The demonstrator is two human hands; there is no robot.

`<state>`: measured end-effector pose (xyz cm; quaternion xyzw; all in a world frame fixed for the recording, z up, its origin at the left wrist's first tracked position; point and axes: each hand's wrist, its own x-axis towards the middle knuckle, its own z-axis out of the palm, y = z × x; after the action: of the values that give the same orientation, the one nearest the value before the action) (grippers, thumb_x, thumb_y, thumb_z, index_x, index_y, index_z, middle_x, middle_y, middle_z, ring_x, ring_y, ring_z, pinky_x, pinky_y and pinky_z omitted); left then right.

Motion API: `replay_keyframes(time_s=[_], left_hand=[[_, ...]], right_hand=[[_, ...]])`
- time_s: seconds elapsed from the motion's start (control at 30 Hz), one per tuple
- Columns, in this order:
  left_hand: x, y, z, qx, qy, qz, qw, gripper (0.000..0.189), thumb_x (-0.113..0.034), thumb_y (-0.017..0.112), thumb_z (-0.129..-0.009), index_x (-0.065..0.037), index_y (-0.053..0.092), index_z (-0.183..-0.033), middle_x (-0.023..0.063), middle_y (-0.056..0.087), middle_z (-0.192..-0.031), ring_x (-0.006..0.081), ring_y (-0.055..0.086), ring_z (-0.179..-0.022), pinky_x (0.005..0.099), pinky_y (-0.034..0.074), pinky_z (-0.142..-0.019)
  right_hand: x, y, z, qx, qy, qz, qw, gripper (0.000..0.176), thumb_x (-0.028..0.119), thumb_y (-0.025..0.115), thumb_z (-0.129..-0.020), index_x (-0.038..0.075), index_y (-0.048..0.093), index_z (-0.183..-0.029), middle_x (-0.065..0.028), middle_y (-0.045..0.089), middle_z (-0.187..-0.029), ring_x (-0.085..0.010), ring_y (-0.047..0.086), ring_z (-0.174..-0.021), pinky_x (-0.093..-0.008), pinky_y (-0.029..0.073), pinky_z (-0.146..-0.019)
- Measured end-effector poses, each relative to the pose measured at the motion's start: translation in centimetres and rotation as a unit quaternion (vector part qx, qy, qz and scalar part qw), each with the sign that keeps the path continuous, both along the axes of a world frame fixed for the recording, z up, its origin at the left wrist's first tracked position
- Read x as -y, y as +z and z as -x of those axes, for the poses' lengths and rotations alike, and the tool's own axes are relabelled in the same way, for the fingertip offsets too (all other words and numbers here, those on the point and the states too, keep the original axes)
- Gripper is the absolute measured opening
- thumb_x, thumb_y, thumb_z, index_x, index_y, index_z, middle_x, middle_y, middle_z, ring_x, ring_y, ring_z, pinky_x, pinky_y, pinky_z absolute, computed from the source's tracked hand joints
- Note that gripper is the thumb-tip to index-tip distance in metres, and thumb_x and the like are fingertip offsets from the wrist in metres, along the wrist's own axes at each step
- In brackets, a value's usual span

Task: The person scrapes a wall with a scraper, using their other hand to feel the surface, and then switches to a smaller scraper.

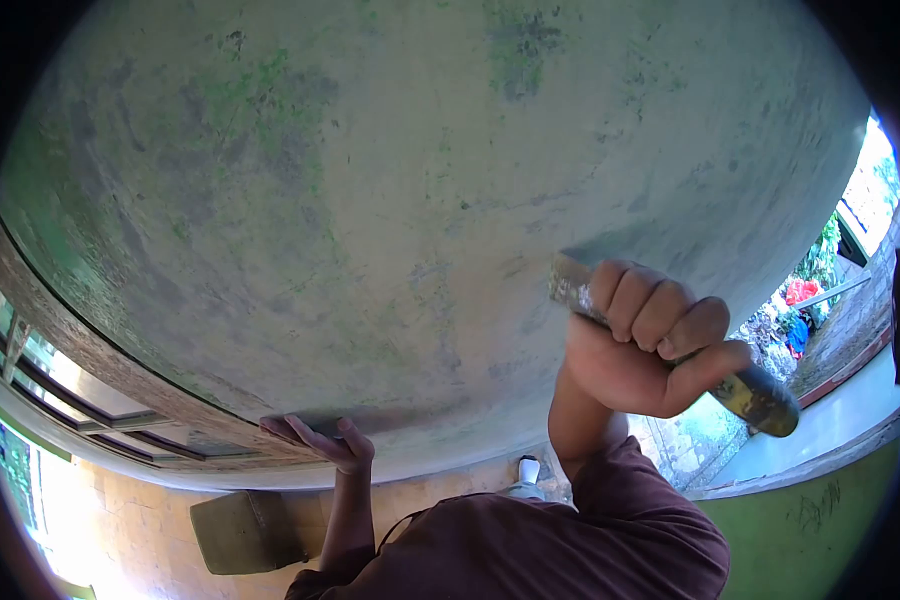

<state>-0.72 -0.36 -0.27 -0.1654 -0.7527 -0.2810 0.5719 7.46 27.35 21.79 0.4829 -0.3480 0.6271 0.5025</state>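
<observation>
Mount: a single view is taken from the person's head.
Direction: the lens is turned onto a stained wall [370,200], seen just behind the fingers [660,310] of the right hand [650,345], which are wrapped round a handle [760,398].
Nearness: the wall is seen close up, and most of the frame is filled by it.
Edges: the picture is bent round by a wide lens; the left hand [320,440] is caught low and left of those fingers, and a sleeve [630,520] below them.
</observation>
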Motion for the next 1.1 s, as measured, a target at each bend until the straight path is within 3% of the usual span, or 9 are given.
replay_keyframes(time_s=[0.13,0.2,0.37,0.5,0.63,0.83,0.93,1.03,1.1], left_hand=[[-0.1,-0.2,0.1,-0.001,-0.007,-0.009,1.000,0.068,-0.035,0.039,-0.093,0.002,0.015,-0.144,0.0279,0.003,-0.151,0.0443,0.001,-0.140,0.0580,0.001,-0.109],[-0.1,0.0,0.2,-0.001,-0.003,-0.007,1.000,0.068,-0.036,0.039,-0.093,0.002,0.015,-0.144,0.0280,0.003,-0.151,0.0442,0.001,-0.140,0.0579,0.001,-0.109],[-0.1,0.1,-0.1,0.000,-0.006,-0.006,1.000,0.068,-0.037,0.039,-0.094,0.002,0.015,-0.144,0.0281,0.004,-0.151,0.0437,0.001,-0.140,0.0574,0.001,-0.109],[-0.2,0.2,0.1,-0.004,-0.002,-0.004,1.000,0.066,-0.034,0.039,-0.094,0.002,0.015,-0.144,0.0268,0.004,-0.151,0.0421,0.002,-0.141,0.0560,0.003,-0.110],[0.0,0.1,-0.1,0.002,-0.003,-0.001,1.000,0.068,-0.036,0.039,-0.094,0.003,0.015,-0.144,0.0281,0.004,-0.151,0.0432,0.001,-0.140,0.0571,0.001,-0.110],[0.1,-0.3,0.0,0.009,-0.007,-0.007,1.000,0.069,-0.037,0.040,-0.093,0.003,0.015,-0.144,0.0285,0.003,-0.151,0.0442,0.001,-0.140,0.0570,0.001,-0.110],[0.0,-0.2,0.0,0.004,-0.007,-0.009,1.000,0.069,-0.037,0.040,-0.093,0.003,0.016,-0.144,0.0285,0.003,-0.151,0.0442,0.001,-0.140,0.0572,0.000,-0.110],[-0.1,0.0,0.1,-0.006,-0.012,-0.009,1.000,0.069,-0.037,0.040,-0.093,0.003,0.015,-0.144,0.0284,0.003,-0.151,0.0442,0.001,-0.140,0.0573,0.000,-0.109],[0.0,0.0,0.1,-0.001,-0.010,-0.006,1.000,0.069,-0.036,0.040,-0.093,0.003,0.015,-0.144,0.0284,0.003,-0.151,0.0441,0.001,-0.140,0.0572,0.000,-0.109]], right_hand=[[-0.2,0.2,-1.9,-0.031,0.026,-0.003,0.999,0.045,0.049,0.033,-0.098,0.016,0.034,-0.068,0.0031,0.032,-0.057,-0.0098,0.027,-0.048,-0.0283,0.023,-0.051],[-0.5,0.0,-2.0,-0.030,-0.016,0.002,0.999,0.045,0.049,0.033,-0.098,0.017,0.034,-0.067,0.0034,0.031,-0.056,-0.0091,0.027,-0.048,-0.0277,0.024,-0.051],[0.0,0.6,-1.0,0.027,0.009,-0.014,0.999,0.046,0.049,0.032,-0.098,0.017,0.032,-0.065,0.0032,0.030,-0.054,-0.0084,0.028,-0.048,-0.0270,0.025,-0.051],[-0.4,0.1,-1.8,-0.032,-0.001,-0.001,0.999,0.044,0.049,0.032,-0.098,0.015,0.035,-0.070,0.0026,0.032,-0.057,-0.0101,0.025,-0.049,-0.0284,0.023,-0.052],[-0.3,0.3,-0.8,0.026,0.023,-0.030,0.999,0.043,0.047,0.031,-0.099,0.015,0.034,-0.070,0.0028,0.032,-0.058,-0.0099,0.024,-0.050,-0.0280,0.024,-0.053],[-0.4,-0.1,-0.7,-0.014,-0.033,-0.013,0.999,0.043,0.048,0.030,-0.099,0.015,0.035,-0.071,0.0025,0.031,-0.057,-0.0096,0.024,-0.049,-0.0282,0.024,-0.052],[-0.1,0.2,-1.1,0.021,0.010,-0.016,1.000,0.043,0.047,0.030,-0.099,0.015,0.034,-0.071,0.0028,0.030,-0.057,-0.0095,0.023,-0.049,-0.0283,0.024,-0.051],[-0.4,0.3,-1.6,-0.038,0.017,0.000,0.999,0.043,0.049,0.029,-0.099,0.014,0.036,-0.073,0.0019,0.031,-0.057,-0.0105,0.024,-0.049,-0.0291,0.022,-0.052],[-0.1,-0.1,0.2,0.007,0.032,-0.007,0.999,0.043,0.049,0.030,-0.099,0.015,0.036,-0.074,0.0016,0.031,-0.057,-0.0105,0.024,-0.050,-0.0292,0.022,-0.052]])
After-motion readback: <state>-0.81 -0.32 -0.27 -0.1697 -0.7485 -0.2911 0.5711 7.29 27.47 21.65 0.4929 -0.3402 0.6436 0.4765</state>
